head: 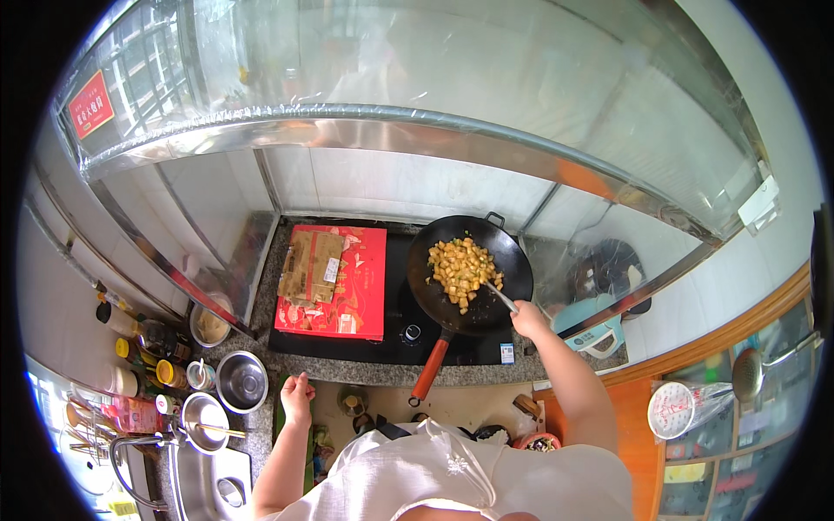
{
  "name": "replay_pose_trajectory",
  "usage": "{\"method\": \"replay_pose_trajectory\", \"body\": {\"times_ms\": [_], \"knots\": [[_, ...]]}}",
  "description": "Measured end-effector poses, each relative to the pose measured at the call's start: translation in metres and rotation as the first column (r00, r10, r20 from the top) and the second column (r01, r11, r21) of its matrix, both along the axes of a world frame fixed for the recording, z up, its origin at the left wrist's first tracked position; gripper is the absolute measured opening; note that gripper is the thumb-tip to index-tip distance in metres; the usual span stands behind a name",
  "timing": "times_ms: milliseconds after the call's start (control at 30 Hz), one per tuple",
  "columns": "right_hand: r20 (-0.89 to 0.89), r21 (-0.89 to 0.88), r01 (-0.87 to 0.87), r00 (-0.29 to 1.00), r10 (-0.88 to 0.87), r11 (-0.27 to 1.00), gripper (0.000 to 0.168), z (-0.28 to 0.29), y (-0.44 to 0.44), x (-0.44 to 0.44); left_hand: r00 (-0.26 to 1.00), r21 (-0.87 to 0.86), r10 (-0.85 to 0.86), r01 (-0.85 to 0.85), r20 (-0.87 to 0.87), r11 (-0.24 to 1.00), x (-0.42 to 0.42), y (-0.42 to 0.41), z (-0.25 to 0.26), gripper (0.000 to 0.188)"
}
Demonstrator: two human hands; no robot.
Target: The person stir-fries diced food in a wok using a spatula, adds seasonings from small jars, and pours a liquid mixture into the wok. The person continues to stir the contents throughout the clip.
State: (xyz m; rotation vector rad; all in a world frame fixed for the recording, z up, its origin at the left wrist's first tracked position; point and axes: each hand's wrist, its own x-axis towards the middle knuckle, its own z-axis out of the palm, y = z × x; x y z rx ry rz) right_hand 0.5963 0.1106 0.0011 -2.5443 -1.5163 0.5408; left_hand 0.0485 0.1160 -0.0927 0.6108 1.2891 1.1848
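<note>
My right hand grips the metal handle of a spatula, whose blade is hidden among the food. Diced, browned cubes, perhaps tofu or potato, with bits of green lie heaped in a black wok. The wok sits on the right side of a black glass cooktop; its reddish wooden handle points toward me, and no hand is on it. My left hand hovers by the counter's front edge, fingers curled in, with nothing seen in it.
A red box with a flattened cardboard piece covers the cooktop's left side. At left stand steel bowls, condiment jars and a sink. A light-blue appliance stands right, behind a glass panel. A metal-framed range hood spans above.
</note>
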Motion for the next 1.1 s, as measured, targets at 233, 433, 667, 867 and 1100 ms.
{"method": "replay_pose_trajectory", "body": {"times_ms": [233,433,667,867,1100], "knots": [[0.575,-0.036,-0.458,0.717,0.393,0.888,0.031,0.079,-0.007,-0.013,0.998,0.04,-0.026,0.028,-0.051,0.999,0.014,0.007,-0.005,0.031],[0.488,-0.427,-0.222,0.76,0.43,0.877,0.02,0.156,-0.009,-0.01,0.995,0.0,-0.037,0.037,-0.089,0.999,0.018,0.012,-0.016,0.024],[0.357,-0.294,-0.126,0.905,0.231,0.948,0.021,0.108,0.017,0.025,0.993,-0.028,-0.029,0.026,-0.112,0.999,0.005,0.006,-0.016,0.014],[0.418,-0.016,-0.347,0.849,0.322,0.938,0.03,0.066,0.055,0.031,0.98,0.036,-0.133,0.14,-0.149,0.99,0.016,0.004,0.005,0.005],[0.616,-0.172,-0.622,0.537,0.576,0.764,0.026,0.139,0.019,0.012,0.977,0.079,-0.155,0.167,-0.144,0.983,0.015,0.008,-0.008,0.01]]}}
